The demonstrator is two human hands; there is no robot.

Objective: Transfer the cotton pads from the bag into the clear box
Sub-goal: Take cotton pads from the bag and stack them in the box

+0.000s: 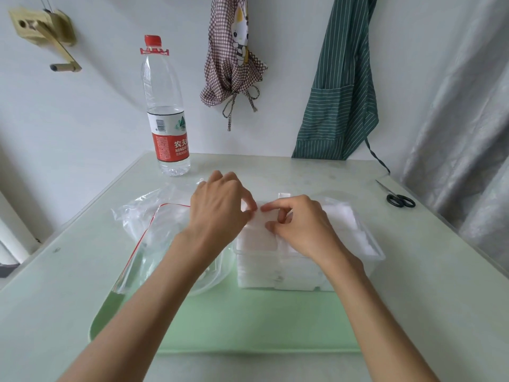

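Pinching one soft, featherlight cotton pad point(257, 232) by its edges, we are holding it between left hand point(220, 208) and right hand point(298, 226), over the box point(377, 255).

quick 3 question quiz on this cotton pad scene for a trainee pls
1. True or false: the scissors lie inside the clear box.
2. Which hands pinch the cotton pad over the box: a) left hand only b) right hand only c) both?
3. What stands upright at the back of the table, behind the plastic bag?

Key: 1 false, they lie on the table to the box's right. 2 c. 3 the water bottle.
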